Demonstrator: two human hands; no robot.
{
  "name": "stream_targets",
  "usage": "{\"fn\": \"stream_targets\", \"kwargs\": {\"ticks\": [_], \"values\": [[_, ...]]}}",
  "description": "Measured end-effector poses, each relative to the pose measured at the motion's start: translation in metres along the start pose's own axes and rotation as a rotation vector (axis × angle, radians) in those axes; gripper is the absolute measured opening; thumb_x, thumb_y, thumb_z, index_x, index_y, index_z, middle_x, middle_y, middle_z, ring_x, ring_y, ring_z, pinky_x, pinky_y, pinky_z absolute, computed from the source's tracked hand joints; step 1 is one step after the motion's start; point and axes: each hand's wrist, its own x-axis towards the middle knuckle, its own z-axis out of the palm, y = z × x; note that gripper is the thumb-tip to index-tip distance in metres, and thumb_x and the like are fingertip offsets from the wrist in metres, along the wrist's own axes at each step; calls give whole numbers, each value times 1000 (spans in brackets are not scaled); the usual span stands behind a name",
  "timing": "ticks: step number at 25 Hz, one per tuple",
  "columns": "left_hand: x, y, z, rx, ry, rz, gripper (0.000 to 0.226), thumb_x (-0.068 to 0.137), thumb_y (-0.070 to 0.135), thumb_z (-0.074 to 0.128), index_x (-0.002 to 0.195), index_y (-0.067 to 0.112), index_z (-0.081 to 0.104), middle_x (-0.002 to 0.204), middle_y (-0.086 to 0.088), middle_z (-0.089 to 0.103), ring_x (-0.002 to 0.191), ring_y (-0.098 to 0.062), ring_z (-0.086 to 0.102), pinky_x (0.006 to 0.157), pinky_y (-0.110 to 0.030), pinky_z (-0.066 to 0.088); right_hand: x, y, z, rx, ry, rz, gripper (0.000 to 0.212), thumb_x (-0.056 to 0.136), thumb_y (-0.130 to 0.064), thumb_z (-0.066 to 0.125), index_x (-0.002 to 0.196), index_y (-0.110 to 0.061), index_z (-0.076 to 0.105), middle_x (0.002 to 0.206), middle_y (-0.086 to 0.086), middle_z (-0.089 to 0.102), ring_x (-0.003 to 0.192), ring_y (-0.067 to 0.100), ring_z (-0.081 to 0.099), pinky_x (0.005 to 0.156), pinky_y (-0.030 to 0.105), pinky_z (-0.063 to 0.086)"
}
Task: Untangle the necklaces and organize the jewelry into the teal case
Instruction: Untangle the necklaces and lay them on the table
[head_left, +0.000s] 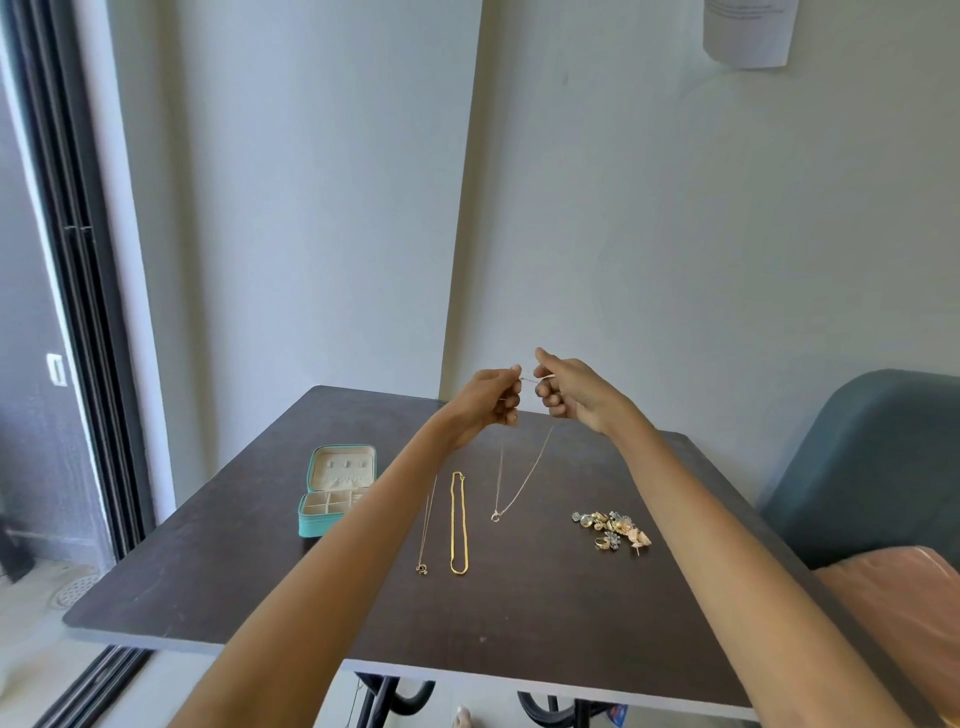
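My left hand (491, 397) and my right hand (571, 392) are raised above the table's far side, each pinching one end of a thin silver necklace (519, 486). Its loop hangs down between them, with a small ring pendant at the bottom near the tabletop. A thick gold chain (458, 522) lies straight on the dark table (519, 613). Just left of the gold chain lies a thin chain with a small pendant (425, 540), partly behind my left forearm. The teal case (332, 493) stands open at the left, showing cream compartments. A pile of earrings and rings (613, 529) sits at the right.
The table stands in a corner of pale walls. A teal chair (872, 467) with a pink cushion (904, 623) is at the right. A sliding door frame (78, 291) runs along the left. A paper sheet (748, 31) hangs on the wall above.
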Motion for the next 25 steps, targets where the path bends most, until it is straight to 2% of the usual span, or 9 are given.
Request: {"fn": "stream_targets", "kwargs": {"ticks": [5, 10, 13, 17, 22, 25], "values": [[-2, -10, 2, -177, 88, 28, 36, 100, 31, 42, 69, 14, 48, 59, -1, 48, 51, -15, 47, 62, -27, 47, -1, 16, -15, 223, 48, 47, 21, 97, -29, 49, 87, -11, 50, 54, -2, 44, 39, 7, 37, 36, 17, 30], [-5, -8, -1, -184, 107, 29, 38, 100, 34, 41, 68, 14, 49, 60, -2, 55, 54, -17, 48, 63, -28, 48, -7, 24, -25, 21, -89, 26, 35, 95, -39, 52, 102, -9, 68, 57, -6, 46, 49, 6, 36, 45, 16, 36], [-8, -3, -2, -213, 92, -12, 45, 101, 41, 33, 70, 13, 49, 60, -3, 52, 54, -18, 49, 64, -30, 47, -12, 24, -22, -2, -133, 42, 34, 90, -44, 58, 89, -10, 65, 59, -5, 48, 50, 7, 42, 47, 17, 41], [-11, -5, -6, -268, 35, -68, 54, 99, 51, 25, 71, 12, 50, 54, -1, 48, 53, -17, 49, 64, -31, 45, -16, 28, -21, 218, -170, 57, 33, 91, -42, 57, 69, -18, 52, 60, -2, 52, 51, 10, 50, 49, 21, 48], [-21, -8, -10, -202, -7, -92, 34, 99, 29, 40, 69, 15, 47, 59, -1, 50, 52, -14, 48, 61, -26, 43, -25, 41, -23, 436, -181, 36, 38, 92, -38, 55, 59, -21, 46, 58, -3, 53, 52, 10, 54, 52, 22, 53], [-30, -12, -8, -197, -42, -70, 33, 99, 26, 42, 68, 15, 49, 61, 0, 54, 56, -15, 49, 63, -26, 46, -36, 46, -21, 498, -224, 7, 38, 90, -39, 56, 59, -21, 43, 56, -4, 49, 51, 9, 53, 47, 20, 51]]}}
